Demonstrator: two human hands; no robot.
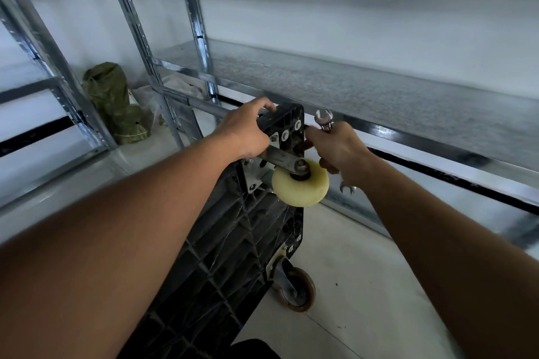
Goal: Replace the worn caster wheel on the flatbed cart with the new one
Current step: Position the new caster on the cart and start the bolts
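The black plastic flatbed cart point(233, 242) stands on edge with its ribbed underside facing me. A pale yellow caster wheel point(302, 185) in a metal bracket sits at its top corner. A brown worn-looking caster point(296, 285) is mounted lower on the right edge. My left hand point(248, 131) grips the cart's top corner, fingers curled over the edge. My right hand point(339, 146) holds metal wrenches point(324, 119) in its fist beside the corner; another wrench end point(347, 188) sticks out below the hand.
A galvanised steel shelving rack point(350, 87) stands right behind the cart, its low shelf at hand height. A green sack point(116, 102) leans against the wall at the left. Pale floor point(350, 285) lies to the right of the cart.
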